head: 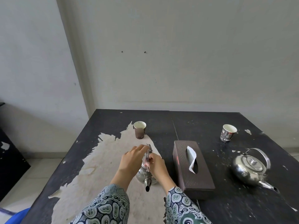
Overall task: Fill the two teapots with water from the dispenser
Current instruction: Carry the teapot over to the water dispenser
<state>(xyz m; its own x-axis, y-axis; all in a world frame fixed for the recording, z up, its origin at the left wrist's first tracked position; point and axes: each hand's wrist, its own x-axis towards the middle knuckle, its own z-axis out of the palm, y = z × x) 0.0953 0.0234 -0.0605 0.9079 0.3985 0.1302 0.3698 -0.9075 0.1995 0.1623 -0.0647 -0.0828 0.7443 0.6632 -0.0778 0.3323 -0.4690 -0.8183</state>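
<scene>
Both hands work the near teapot [146, 174] on the tabletop [210, 126] — right hand [156, 164] in a closed grip on its handle, left hand [132, 159] at the top (lid hidden, grip unclear) — so next it likely needs carrying to a dispenser, unseen here.

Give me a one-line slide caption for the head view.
Both hands, left hand and right hand, on a steel teapot; second teapot waits beyond the tissue box.
</scene>
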